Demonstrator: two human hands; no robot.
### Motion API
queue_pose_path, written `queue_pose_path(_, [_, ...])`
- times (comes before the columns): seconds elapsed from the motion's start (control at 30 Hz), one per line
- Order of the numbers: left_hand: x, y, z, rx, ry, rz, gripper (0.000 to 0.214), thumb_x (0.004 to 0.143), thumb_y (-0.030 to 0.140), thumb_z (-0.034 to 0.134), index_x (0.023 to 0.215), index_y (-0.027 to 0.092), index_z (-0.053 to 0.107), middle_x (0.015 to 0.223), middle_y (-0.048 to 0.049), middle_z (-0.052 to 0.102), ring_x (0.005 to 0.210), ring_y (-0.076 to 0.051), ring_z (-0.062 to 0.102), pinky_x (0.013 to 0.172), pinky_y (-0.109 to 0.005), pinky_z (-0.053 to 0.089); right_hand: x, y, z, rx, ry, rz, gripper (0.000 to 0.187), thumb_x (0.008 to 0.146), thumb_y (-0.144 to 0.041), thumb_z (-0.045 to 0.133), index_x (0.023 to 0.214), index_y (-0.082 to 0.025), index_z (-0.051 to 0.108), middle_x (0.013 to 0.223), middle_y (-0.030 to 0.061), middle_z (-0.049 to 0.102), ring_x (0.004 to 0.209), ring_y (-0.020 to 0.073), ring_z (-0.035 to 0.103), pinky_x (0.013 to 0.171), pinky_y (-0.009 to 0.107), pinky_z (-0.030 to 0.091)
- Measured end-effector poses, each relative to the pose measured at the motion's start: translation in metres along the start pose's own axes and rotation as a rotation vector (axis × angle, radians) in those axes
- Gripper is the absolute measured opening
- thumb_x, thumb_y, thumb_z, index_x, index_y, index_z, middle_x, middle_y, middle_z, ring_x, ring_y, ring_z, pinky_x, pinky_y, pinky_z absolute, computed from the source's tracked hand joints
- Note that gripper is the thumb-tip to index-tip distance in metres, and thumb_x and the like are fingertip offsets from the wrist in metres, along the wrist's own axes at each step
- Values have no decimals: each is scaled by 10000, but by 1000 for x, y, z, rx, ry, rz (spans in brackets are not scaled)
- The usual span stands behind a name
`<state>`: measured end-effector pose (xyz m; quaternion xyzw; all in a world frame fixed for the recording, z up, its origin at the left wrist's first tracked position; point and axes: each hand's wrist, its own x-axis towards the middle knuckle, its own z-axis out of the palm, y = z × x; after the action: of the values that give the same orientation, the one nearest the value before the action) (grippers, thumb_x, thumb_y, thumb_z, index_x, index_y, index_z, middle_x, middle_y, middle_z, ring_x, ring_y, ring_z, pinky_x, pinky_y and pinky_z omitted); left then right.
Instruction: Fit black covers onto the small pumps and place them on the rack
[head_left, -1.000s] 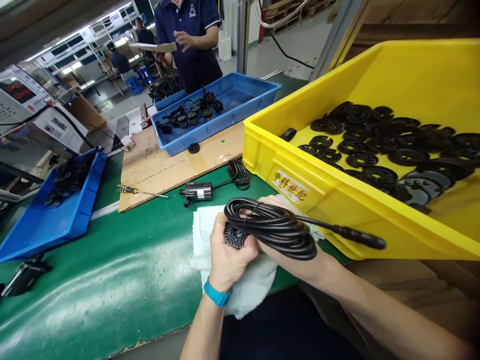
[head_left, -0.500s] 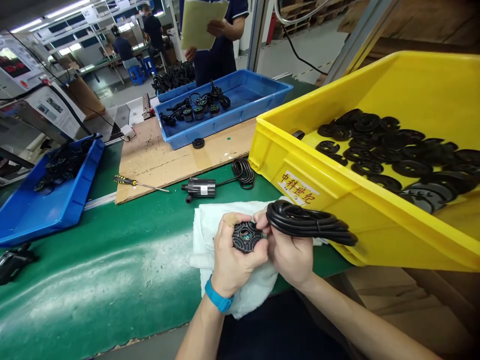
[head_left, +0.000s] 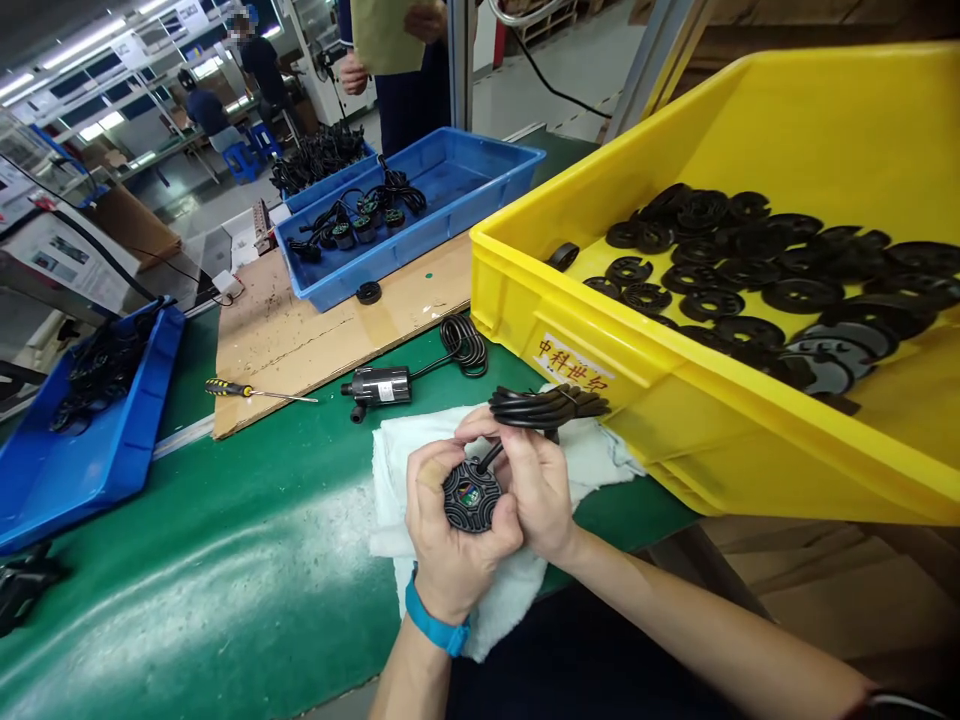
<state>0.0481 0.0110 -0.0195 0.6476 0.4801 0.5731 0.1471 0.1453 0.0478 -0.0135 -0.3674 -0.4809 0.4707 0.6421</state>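
A round black disc (head_left: 471, 494) with a ribbed, curved pattern and a small coloured centre is gripped at its edges by my left hand (head_left: 444, 525), which has a blue band at the wrist. From its upper edge a short black cable (head_left: 490, 457) leads to a tied cable bundle (head_left: 551, 406). My right hand (head_left: 538, 487) is closed around the cable beside the disc, and the bundle rests over its fingers. Beneath both hands lies a white cloth (head_left: 502, 600). The right fingertips are partly hidden.
On the green table (head_left: 262, 580) lie a small black pump (head_left: 381, 386) with coiled cable and a screwdriver (head_left: 259, 391). A yellow bin (head_left: 600, 330) of black rings stands right. Blue trays (head_left: 420, 252) hold cabled parts; another blue tray (head_left: 127, 450) sits left. A person (head_left: 409, 110) stands opposite.
The view has shifted, with the yellow bin now further left. The cable bundle has swung inward over my right hand, and the short cable at the disc now shows. Both hands keep their hold.
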Motion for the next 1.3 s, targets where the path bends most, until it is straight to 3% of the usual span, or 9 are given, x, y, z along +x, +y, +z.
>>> queue_pose_path(0.2, [0, -2, 4, -10, 51, 52, 411, 825, 270, 704, 1206, 216, 561, 1113, -96, 646, 1051, -252, 672, 917, -439, 581, 4, -2, -3, 68, -115, -52, 363, 1028, -446, 485, 921, -264, 780, 973, 61, 759, 1040, 258, 685, 990, 430, 518])
queue_pose_path(0.43, [1, -3, 5, 61, 130, -24, 373, 810, 392, 715, 1113, 200, 611, 1020, -75, 696, 933, -238, 706, 819, -395, 591, 17, -24, 5, 180, -337, 182, 483, 968, -606, 514, 867, -226, 794, 993, 85, 762, 1127, 291, 665, 990, 415, 536])
queue_pose_path(0.6, [8, -2, -3, 8, 128, -92, 316, 846, 421, 707, 1061, 208, 617, 993, -54, 682, 907, -212, 693, 814, -351, 563, 17, -15, 3, 152, -429, 216, 476, 981, -597, 492, 1029, -225, 785, 1119, 79, 756, 1179, 273, 654, 1087, 408, 480])
queue_pose_path(0.73, [13, -3, -19, 11, -16, -109, 304, 905, 437, 666, 1115, 222, 624, 1026, -48, 686, 928, -208, 678, 842, -338, 540, 11, -4, -14, 78, -553, 59, 455, 1015, -440, 407, 1304, -213, 675, 1324, 98, 680, 1365, 263, 534, 1205, 444, 353])
queue_pose_path(0.87, [20, 0, -40, 178, -224, -61, 358, 947, 489, 607, 1219, 256, 612, 1124, -71, 664, 1038, -244, 629, 895, -370, 512, 9, 0, -26, -63, -689, -72, 620, 804, -213, 579, 1422, -211, 541, 1447, 115, 584, 1399, 279, 493, 1209, 461, 345])
queue_pose_path(0.93, [26, 5, -48, 297, -310, 5, 371, 966, 506, 565, 1243, 261, 606, 1184, -92, 636, 1109, -269, 598, 937, -402, 497, 9, 3, -24, -160, -682, -110, 685, 696, -177, 657, 1371, -187, 543, 1365, 137, 620, 1281, 297, 580, 1121, 452, 447])
queue_pose_path(1.0, [32, 11, -54, 419, -400, 71, 371, 992, 485, 518, 1275, 254, 585, 1224, -112, 619, 1151, -283, 586, 952, -420, 494, 9, 7, -17, -247, -640, -115, 578, 670, -196, 706, 1234, -161, 586, 1178, 136, 683, 1075, 296, 658, 964, 437, 533])
queue_pose_path(1.13, [45, 25, -60, 667, -595, 163, 319, 1026, 336, 441, 1307, 207, 519, 1147, -124, 660, 999, -261, 662, 810, -372, 535, 6, 19, -1, -340, -543, -164, 356, 737, -235, 700, 1068, -166, 590, 996, 123, 700, 927, 288, 662, 844, 427, 539])
queue_pose_path(1.3, [49, 38, -59, 937, -696, 242, 260, 1019, 239, 360, 1231, 162, 489, 1108, -130, 667, 797, -228, 706, 620, -321, 528, -2, 26, 4, -370, -452, -276, 210, 814, -241, 629, 997, -168, 557, 916, 116, 692, 845, 261, 654, 770, 394, 538])
